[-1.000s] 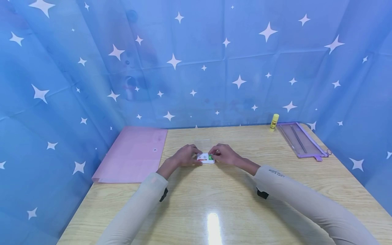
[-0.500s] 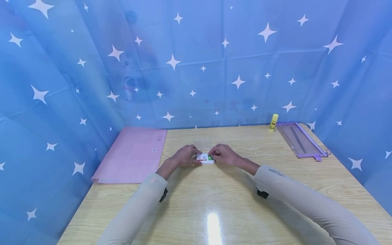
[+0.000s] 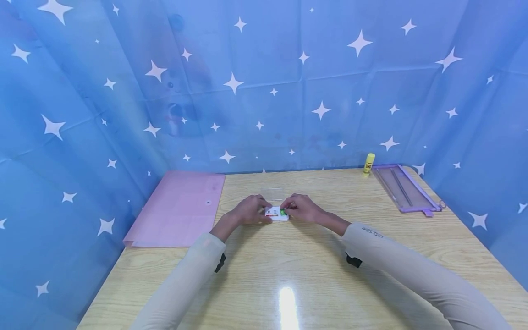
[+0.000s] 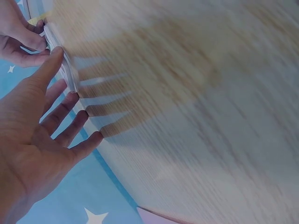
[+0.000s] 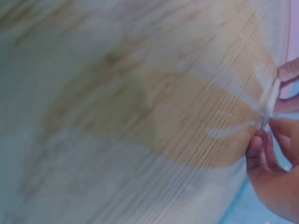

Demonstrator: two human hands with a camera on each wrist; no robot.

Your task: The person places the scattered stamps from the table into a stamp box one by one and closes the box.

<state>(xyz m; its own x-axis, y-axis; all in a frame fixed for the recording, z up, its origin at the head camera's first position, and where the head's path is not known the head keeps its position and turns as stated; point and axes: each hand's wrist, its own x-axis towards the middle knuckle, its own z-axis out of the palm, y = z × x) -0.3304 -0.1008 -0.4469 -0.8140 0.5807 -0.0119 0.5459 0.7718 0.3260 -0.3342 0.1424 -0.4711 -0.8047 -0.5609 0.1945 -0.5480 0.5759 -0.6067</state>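
A small flat white case (image 3: 273, 213) with red and green print lies on the wooden table, in the middle of the head view. A clear flap or sheet (image 3: 272, 194) stands out just behind it. My left hand (image 3: 249, 209) holds the case's left end between thumb and fingers; in the left wrist view its other fingers spread with their tips down at the table. My right hand (image 3: 302, 208) pinches the right end at the green part, thumb and fingertips close together. In both wrist views the case (image 4: 71, 74) shows edge-on, so its face is hidden there.
A pink folder (image 3: 177, 208) lies at the table's left. At the back right stands a yellow glue stick (image 3: 369, 165), beside a purple-edged mesh pouch (image 3: 402, 188) with pencil-like sticks in it. A blue star-printed curtain (image 3: 264, 82) hangs right behind the table's far edge.
Both hands keep their places on the case. The head view has shifted very slightly; otherwise nothing has visibly moved.
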